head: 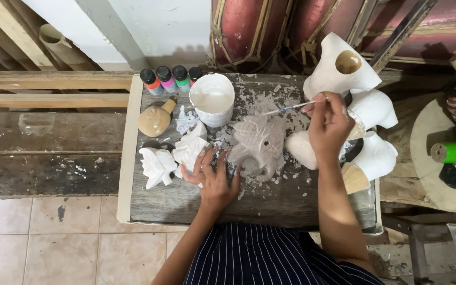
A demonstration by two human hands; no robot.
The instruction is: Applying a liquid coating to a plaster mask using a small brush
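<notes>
I am looking down on a tiled floor [54, 237] and a dark, paint-flecked wooden worktop [291, 203] with a pale plank along its left edge. Nearest me the worktop is bare wood along its front strip, the only open room; everything further in is crowded.

My left hand [212, 177] lies flat with fingers spread wide, gripping nothing, its fingertips touching a white leaf-shaped carving [190, 150] on one side and the grey carved figure [259, 145] on the other. A second white carving [157, 166] sits just left of it. The grey figure lies in the middle of the worktop amid white flakes.

My right hand [329, 126] is closed in a pinch on a thin paintbrush [286, 109], whose tip points left above the grey figure. Right of this hand, white-coated carved pieces [370, 111] are stacked to the worktop's right edge.

Further back stand a white cup of white paint [212, 98] and a tan gourd-shaped piece [155, 119]. At the far edge are four small black-capped paint bottles [170, 78]: orange, pink, green and red. Beyond them, red drums [270, 29] lean against the wall.
</notes>
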